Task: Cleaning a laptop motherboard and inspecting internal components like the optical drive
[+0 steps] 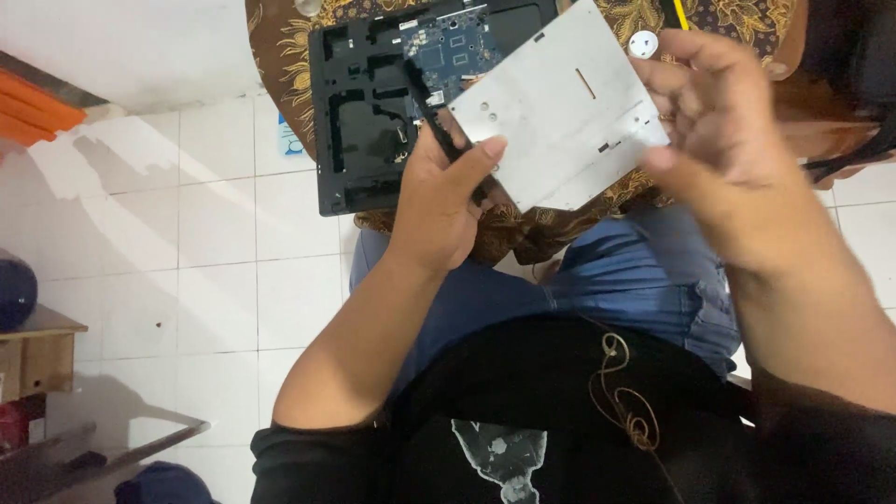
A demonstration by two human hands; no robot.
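Observation:
A flat silver metal plate (560, 112) with small slots is held up between both hands over an opened black laptop chassis (364, 131). My left hand (446, 201) grips the plate's near left corner with the thumb on top, and a thin black strip (431, 107) runs up from the same hand. My right hand (723, 140) holds the plate's right edge. A blue circuit board (448, 51) shows inside the chassis. The chassis rests on a table covered with a brown and gold patterned cloth (280, 56).
White floor tiles (187, 233) spread to the left. A small wooden stand (37, 355) and a dark blue round object (14, 289) sit at the left edge. A white round cap (643, 43) lies on the cloth. My legs in blue jeans (616, 271) are below.

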